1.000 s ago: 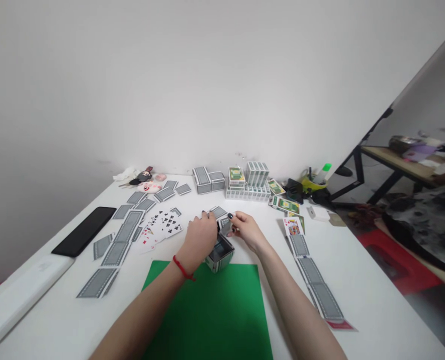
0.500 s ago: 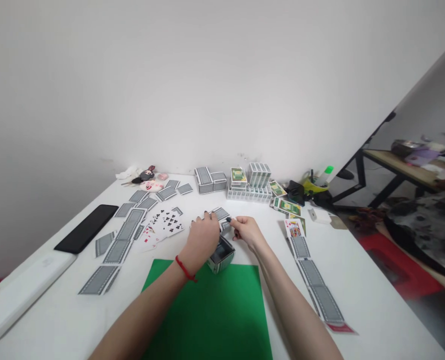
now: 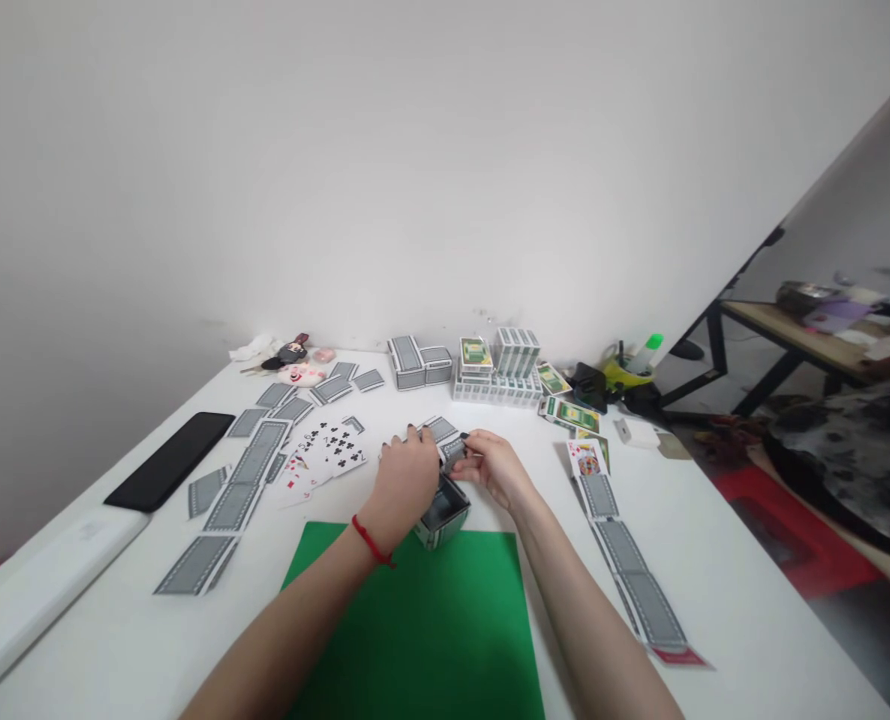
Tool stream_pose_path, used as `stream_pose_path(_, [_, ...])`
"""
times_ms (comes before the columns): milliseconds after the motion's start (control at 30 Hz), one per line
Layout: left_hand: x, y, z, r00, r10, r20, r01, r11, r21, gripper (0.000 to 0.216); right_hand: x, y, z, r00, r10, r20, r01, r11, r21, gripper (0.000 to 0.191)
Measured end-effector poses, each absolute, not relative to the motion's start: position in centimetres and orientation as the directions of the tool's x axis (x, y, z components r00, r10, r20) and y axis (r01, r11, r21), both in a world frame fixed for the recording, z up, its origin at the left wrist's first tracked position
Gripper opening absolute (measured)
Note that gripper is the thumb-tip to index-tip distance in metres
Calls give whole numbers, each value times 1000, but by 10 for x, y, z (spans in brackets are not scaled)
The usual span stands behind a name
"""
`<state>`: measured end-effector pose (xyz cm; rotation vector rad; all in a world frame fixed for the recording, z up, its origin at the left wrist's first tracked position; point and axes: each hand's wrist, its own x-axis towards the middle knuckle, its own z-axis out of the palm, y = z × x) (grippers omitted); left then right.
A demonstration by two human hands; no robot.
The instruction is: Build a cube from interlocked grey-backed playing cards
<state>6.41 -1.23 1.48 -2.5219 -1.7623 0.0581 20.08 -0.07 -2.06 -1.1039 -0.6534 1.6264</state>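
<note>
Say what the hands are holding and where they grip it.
Both hands, left and right, pinch a grey-backed card by its side edges above the card cube.

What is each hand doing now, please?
Left hand: curled on the card cube.
Right hand: pinching a folded card above it.

Home room: white table (image 3: pixel 715 560) by bare wall, cluttered side desk (image 3: pixel 805 330), floor clutter

Both hands (image 3: pixel 449 470) curled close together; forearms reaching forward
</note>
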Motion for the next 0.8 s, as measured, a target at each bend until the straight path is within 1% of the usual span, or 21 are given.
stream_pose_path(67, [65,-13,14,338,941,12,939,-336,-74,36,201,2,-19,-37,928,-370,-454,-345,-822,16])
stream_pose_path(167, [66,-13,14,339,941,14,939,-337,-70,38,202,8,-18,-24,909,-417,-427,-386,-818,17])
stream_pose_path(433, [67,-14,14,336,942,18,939,-333,-86,40,209,19,-17,-65,873,-484,-349,-475,-808,18])
stream_pose_path(633, [68,-16,13,338,941,12,937,-336,-95,40,214,21,-14,-106,861,-498,-272,-507,-818,15])
stream_pose_path(800, [68,-17,17,333,943,-9,939,-332,-86,38,214,21,-12,-100,875,-474,-205,-485,-851,19])
